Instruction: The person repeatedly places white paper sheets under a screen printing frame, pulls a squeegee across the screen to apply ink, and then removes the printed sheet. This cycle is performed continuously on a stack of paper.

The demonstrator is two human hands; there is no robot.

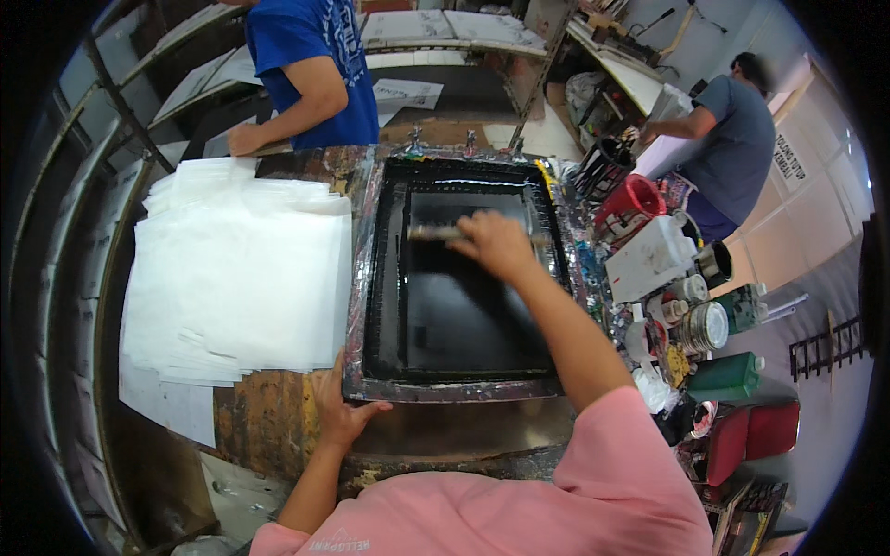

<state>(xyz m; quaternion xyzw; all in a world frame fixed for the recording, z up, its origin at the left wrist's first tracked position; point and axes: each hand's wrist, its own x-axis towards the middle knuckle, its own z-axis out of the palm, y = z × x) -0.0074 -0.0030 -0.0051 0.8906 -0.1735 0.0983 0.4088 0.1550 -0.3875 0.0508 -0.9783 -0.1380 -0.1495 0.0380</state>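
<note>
The right hand (493, 243) was closed around a long, narrow, ink-stained bar (434, 233), which lay crosswise over the upper part of the glossy black screen (473, 320). The left hand (343, 408) was spread wide, thumb apart from fingers, at the near left corner of the paint-spattered rectangular frame (445, 392) around that screen. Left of the frame lay a loose stack of white paper sheets (241, 269) on the stained wooden table (264, 417); to its right stood a red plastic bucket (635, 197) and a green plastic canister (726, 374). Beyond the stack stood a person in a blue T-shirt (315, 79).

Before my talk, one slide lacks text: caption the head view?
Right hand holds a squeegee across a black printing screen, left hand at its corner, white sheets alongside.
</note>
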